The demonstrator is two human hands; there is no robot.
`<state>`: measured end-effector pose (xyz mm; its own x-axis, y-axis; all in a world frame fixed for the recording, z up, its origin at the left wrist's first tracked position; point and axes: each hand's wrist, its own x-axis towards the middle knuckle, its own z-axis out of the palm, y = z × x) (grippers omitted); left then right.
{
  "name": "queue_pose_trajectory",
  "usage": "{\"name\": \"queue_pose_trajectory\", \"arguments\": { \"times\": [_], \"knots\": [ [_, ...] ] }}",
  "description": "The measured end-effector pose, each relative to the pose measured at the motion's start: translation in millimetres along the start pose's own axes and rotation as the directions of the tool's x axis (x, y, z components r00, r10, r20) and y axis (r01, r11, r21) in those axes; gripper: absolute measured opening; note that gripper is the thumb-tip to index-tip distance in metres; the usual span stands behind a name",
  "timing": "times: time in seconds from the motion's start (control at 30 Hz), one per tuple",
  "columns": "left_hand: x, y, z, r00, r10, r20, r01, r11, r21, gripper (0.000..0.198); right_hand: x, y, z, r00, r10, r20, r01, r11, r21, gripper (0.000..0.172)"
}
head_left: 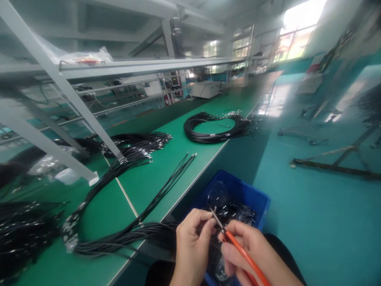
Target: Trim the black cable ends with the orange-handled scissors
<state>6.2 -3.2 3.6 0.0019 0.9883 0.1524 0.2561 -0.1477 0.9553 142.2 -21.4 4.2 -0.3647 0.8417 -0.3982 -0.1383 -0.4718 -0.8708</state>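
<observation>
My right hand (247, 246) is wrapped round orange-handled pliers (242, 252), their slim metal jaws pointing up and left. The tips of the jaws meet the fingertips of my left hand (195, 240), which is closed in a pinch. A small metallic piece seems to show there, too small to name. Both hands are above a blue bin (263, 198) that holds dark, shiny small parts and clear plastic. Just left of my left hand, a bundle of black cables (119, 242) hangs over the edge of the green table (166, 171).
A coil of black cables (208, 137) lies farther along the table, near its edge. More cable bundles (137, 143) lie by the white shelf post (74, 107), and a dark heap (26, 234) sits at lower left. A wheeled stand (336, 163) is on the floor at right.
</observation>
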Motion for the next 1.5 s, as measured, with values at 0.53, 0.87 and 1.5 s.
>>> {"name": "queue_pose_trajectory", "arguments": {
  "times": [0.53, 0.87, 1.5],
  "knots": [
    [-4, 2, 12.8, 0.96, 0.278, -0.024, -0.251, 0.897, 0.363, 0.012, 6, -8, 2, 0.772, -0.347, -0.532, 0.448, 0.891, 0.07, 0.035],
    [-6, -1, 4.5, 0.979, 0.178, 0.099, -0.204, 0.871, 0.448, 0.016, 19, 5, 3, 0.746, -0.394, -0.536, 0.447, 0.894, -0.036, 0.033],
    [11, 2, -21.1, 0.975, -0.029, 0.222, 0.074, 0.978, -0.196, 0.016, -14, -3, -23, 0.975, -0.127, 0.182, 0.105, 0.987, 0.122, 0.031]
  ]
}}
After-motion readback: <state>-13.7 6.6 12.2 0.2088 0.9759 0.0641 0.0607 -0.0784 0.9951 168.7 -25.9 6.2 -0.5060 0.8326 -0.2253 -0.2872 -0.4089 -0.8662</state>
